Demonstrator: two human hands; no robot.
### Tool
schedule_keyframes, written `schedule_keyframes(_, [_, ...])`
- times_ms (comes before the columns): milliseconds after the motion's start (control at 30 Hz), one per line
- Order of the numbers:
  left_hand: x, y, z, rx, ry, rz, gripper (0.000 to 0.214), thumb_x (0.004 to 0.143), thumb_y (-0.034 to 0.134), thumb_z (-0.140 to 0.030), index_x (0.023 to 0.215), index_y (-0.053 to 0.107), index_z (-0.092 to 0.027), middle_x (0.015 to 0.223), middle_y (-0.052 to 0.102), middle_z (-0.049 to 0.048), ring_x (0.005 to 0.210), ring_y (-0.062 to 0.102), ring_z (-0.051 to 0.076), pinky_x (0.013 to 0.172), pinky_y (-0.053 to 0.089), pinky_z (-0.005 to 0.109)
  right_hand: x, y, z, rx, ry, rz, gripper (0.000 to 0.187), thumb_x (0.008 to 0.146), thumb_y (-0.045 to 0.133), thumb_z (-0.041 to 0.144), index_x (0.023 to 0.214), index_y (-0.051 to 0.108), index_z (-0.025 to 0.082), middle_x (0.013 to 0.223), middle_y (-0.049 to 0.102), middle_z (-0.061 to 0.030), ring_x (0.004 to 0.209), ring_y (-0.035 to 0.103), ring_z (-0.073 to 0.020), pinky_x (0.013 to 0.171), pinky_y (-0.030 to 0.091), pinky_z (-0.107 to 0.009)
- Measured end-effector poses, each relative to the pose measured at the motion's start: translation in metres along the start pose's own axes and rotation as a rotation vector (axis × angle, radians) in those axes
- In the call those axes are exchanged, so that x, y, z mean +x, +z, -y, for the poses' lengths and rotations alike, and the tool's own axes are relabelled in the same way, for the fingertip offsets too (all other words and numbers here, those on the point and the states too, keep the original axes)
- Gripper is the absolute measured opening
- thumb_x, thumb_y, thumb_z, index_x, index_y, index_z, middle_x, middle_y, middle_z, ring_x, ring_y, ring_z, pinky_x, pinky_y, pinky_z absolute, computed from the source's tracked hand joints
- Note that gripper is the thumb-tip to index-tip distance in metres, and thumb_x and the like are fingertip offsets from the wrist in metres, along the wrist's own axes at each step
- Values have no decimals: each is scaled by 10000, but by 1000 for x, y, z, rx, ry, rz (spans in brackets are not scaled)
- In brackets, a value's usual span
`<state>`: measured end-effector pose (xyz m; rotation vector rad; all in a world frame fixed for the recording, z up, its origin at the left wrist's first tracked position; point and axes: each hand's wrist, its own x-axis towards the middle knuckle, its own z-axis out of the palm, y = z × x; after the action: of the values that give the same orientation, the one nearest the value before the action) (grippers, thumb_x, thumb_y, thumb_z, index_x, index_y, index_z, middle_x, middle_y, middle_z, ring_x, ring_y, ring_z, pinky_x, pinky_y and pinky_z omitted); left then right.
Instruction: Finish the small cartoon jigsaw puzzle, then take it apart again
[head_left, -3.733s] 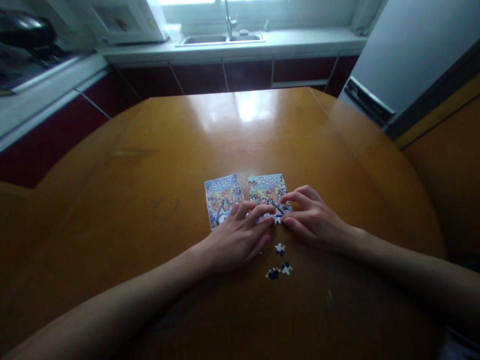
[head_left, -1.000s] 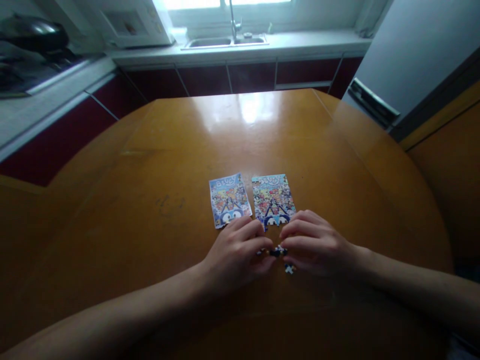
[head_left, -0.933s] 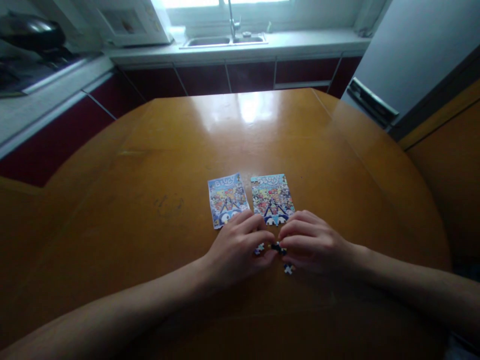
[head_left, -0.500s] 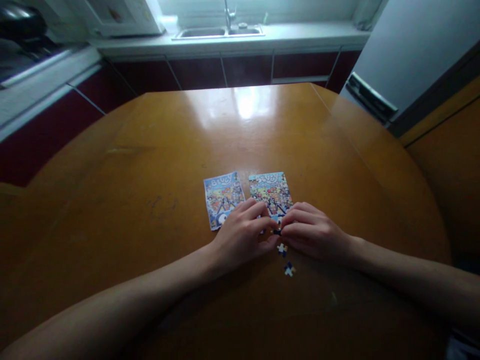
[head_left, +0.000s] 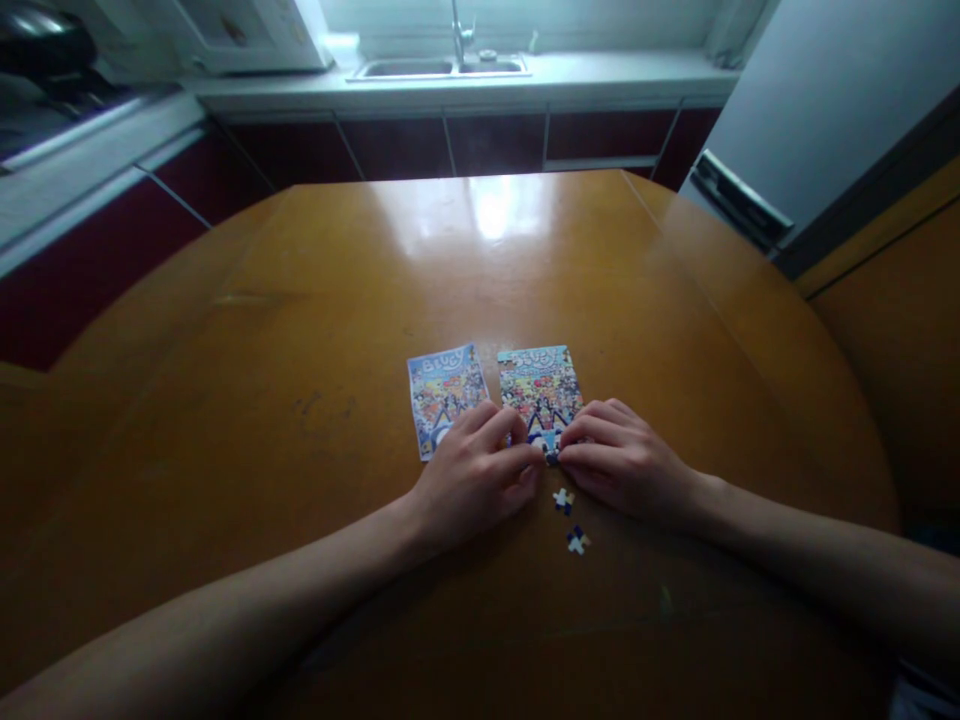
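Note:
Two small colourful picture cards lie side by side on the orange wooden table (head_left: 300, 300): a printed picture card (head_left: 442, 385) on the left and a partly built jigsaw (head_left: 538, 385) on the right. My left hand (head_left: 472, 475) and my right hand (head_left: 626, 462) meet at the jigsaw's near edge, fingers curled, pinching a small dark puzzle piece (head_left: 553, 457) between their tips. Two loose pieces lie just below the hands, one blue and white piece (head_left: 562, 499) and another loose piece (head_left: 577, 540) nearer me.
Beyond the table runs a kitchen counter with a sink and tap (head_left: 439, 62) under a window. A white microwave (head_left: 247, 30) stands at the back left, a stove with a dark pan (head_left: 45, 50) further left, and a grey fridge (head_left: 825, 110) at the right.
Both hands moved up from the loose pieces to the jigsaw's near edge, carrying a dark piece there. Fewer loose pieces lie on the table than several seconds ago.

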<state>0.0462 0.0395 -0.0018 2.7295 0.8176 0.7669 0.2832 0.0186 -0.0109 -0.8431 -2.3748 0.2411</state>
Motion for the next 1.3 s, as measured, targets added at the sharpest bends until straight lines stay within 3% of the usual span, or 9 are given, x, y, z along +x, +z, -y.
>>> schedule_keyframes(633, [-2, 1, 3, 54, 47, 37, 125, 908, 600, -210, 964, 708, -241, 924, 575, 45, 846, 465, 189, 762, 436, 328, -1, -3, 3, 2, 28, -2, 76, 878, 636, 178, 895, 711, 181, 924, 661, -71, 875, 530, -208, 784, 460, -389])
schedule_keyframes(1000, [1, -3, -1, 114, 80, 133, 156, 942, 521, -187, 1023, 654, -201, 1010, 572, 79, 873, 449, 219, 791, 476, 374, 2, -9, 6, 55, 96, 45, 106, 894, 608, 204, 868, 710, 189, 987, 635, -86, 959, 512, -236, 863, 462, -446])
schedule_keyframes(1200, [1, -3, 2, 14, 17, 2, 209, 859, 568, -104, 1049, 616, -175, 1044, 563, 85, 959, 460, 234, 842, 475, 388, 3, -16, 3, 174, 257, -277, 160, 914, 541, 157, 861, 686, 198, 899, 606, -64, 901, 535, -213, 779, 469, -397])
schedule_keyframes(1300, [0, -4, 3, 2, 16, 18, 266, 832, 584, -102, 1082, 621, -186, 1087, 551, 88, 982, 453, 247, 874, 462, 425, 3, -20, 0, 158, 311, -321, 174, 927, 530, 161, 849, 680, 199, 880, 607, -59, 880, 539, -209, 768, 461, -395])
